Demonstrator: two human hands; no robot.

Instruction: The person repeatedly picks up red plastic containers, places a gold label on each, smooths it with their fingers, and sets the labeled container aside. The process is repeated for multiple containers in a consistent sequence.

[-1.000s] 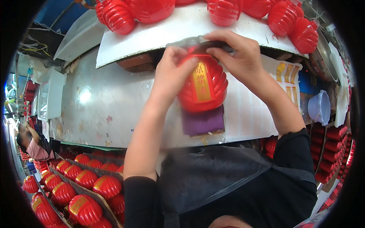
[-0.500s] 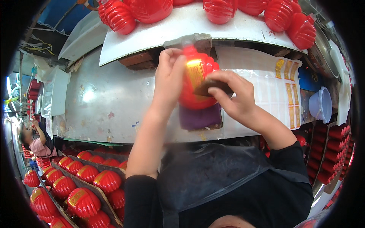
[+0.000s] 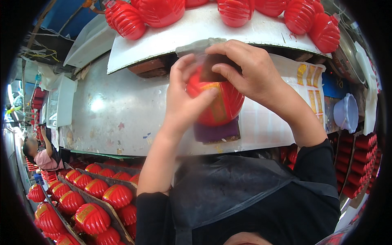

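Observation:
A rounded red bottle point(image 3: 234, 107) with moulded ribs lies on a purple pad point(image 3: 216, 131), its neck end pointing away toward a grey block point(image 3: 196, 46). Along its upper face runs a gold label point(image 3: 219, 109). My left hand point(image 3: 179, 100) holds the bottle's left side, the thumb pressed on the label and the fingers curled near the neck. Pinched in my right hand point(image 3: 250, 65) is a dark flat scraper-like piece point(image 3: 214, 70), blurred, over the neck end of the bottle. My right hand covers part of the bottle's far right side.
Red bottles point(image 3: 235, 12) stand on a white raised board point(image 3: 196, 28) at the back. Gold labels point(image 3: 301, 74) sit on a white sheet at right, near a lavender basin point(image 3: 345, 112). Labelled bottles point(image 3: 92, 218) fill racks at lower left. Another person point(image 3: 47, 158) works at far left.
My right hand has moved the dark piece from the bottle's lower right up to its neck end. My left thumb has come down on the label, and the bottle has turned slightly.

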